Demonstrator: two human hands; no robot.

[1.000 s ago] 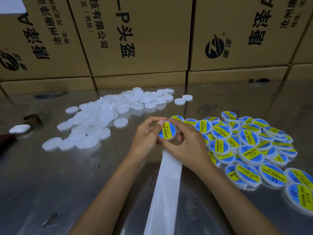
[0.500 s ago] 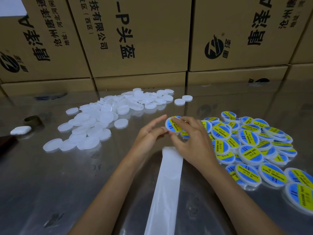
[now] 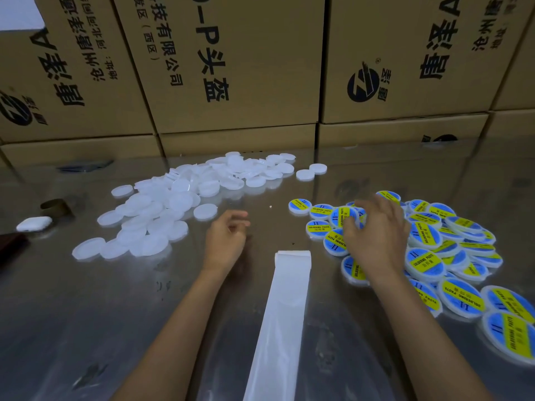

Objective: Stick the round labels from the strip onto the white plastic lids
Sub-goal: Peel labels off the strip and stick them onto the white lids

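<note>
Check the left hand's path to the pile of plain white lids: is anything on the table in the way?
Nothing visible blocks it. The left hand hovers with loosely curled fingers, holding nothing, and only bare table lies between it and the nearest plain white lids. The backing strip lies to its right, off that path.

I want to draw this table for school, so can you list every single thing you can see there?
plain lids: a big pile, white, far left-middle of the table
labelled lids: a big pile, blue and yellow on white, right side
label strip: one, white, runs from the near edge up the middle; no labels show on it
table: one, shiny grey metal
cardboard boxes: several, brown with black print, stacked behind the table
small case: one, white, far left
brown ring: one, behind the case
left hand: empty, fingers loosely curled, middle
right hand: on the labelled pile; whether its grip holds a lid is unclear
</note>
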